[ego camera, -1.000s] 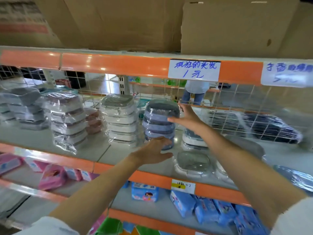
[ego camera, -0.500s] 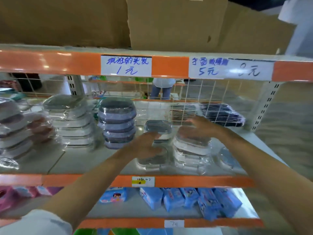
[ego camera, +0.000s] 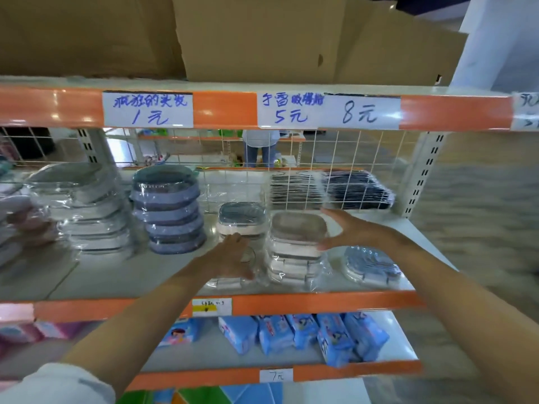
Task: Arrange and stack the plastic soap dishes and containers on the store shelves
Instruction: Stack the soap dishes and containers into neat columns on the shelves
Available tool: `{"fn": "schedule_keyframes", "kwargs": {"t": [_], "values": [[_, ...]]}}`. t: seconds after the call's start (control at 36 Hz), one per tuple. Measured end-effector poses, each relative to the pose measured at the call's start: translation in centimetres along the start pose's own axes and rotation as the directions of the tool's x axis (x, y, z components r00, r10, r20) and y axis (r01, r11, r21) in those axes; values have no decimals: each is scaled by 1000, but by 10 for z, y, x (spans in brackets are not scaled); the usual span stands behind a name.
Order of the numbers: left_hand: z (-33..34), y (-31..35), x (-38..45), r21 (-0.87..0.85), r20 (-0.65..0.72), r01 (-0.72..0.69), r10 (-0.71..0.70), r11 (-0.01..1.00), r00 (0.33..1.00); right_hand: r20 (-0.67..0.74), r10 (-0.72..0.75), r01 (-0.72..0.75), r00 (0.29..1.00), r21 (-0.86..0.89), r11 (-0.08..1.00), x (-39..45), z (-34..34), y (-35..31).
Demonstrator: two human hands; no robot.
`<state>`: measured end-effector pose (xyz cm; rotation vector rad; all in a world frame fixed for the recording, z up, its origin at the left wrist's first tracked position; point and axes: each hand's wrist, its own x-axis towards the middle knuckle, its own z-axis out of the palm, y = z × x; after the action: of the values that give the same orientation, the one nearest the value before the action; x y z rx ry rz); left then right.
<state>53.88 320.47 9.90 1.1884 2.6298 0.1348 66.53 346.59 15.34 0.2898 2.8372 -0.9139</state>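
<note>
Two short stacks of wrapped soap dishes are seen side by side near the front of the middle shelf. The left stack has a dark-topped dish on top. The right stack has a brownish-topped dish on top and is taller at the front. The two stacks are just beside each other, almost touching.

The left hand is laid against the front of the left stack, low down, with the fingers spread and fairly straight. Nothing is clamped in its grip. The right hand is placed on the right side of the right stack, up near its top dish. Its fingers are stretched out flat against the wrap, so this grip is apart too and nothing is held.

Each stack is therefore closest to the hand on its own side. The long side of each dish is seen to run left to right along the shelf. The right stack lies to the left of the right palm, so a push from that hand would probably send it toward the left stack. One more dish is lying alone further right, near the right wrist.
</note>
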Motion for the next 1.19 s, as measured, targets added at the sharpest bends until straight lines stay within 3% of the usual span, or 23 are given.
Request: {"fn": "schedule_keyframes", "kwargs": {"t": [0.08, 0.28, 0.58, 0.67, 0.78, 1.0, 1.11, 1.19], "values": [[3, 8, 2, 0, -17, 5, -5, 1000, 1000, 47, 97, -98, 994, 18, 995, -13, -4, 28], [12, 32, 3, 50, -59, -40, 42, 998, 997, 23, 289, -271, 957, -284, 920, -29, 8, 96], [16, 36, 0, 27, -117, 63, -60, 998, 991, -235, 292, -340, 927, -201, 918, -34, 14, 118], [16, 34, -3, -14, -136, 80, -81, 997, 987, -340, 312, -346, 887, -43, 937, -27, 2, 105], [15, 31, -11, -69, -178, 99, -110, 993, 978, -391, 272, -193, 879, 230, 954, -8, -20, 74], [13, 5, -26, -66, -134, 106, -114, 992, 984, -304, 66, -50, 950, 61, 997, 33, -32, -16], [2, -10, -30, -13, -112, 22, -24, 1000, 993, -261, 14, -43, 965, -105, 993, 52, -21, -53], [-4, -29, -33, 13, -73, 50, -49, 999, 996, -233, -13, -22, 972, -147, 989, 68, -11, -78]]}}
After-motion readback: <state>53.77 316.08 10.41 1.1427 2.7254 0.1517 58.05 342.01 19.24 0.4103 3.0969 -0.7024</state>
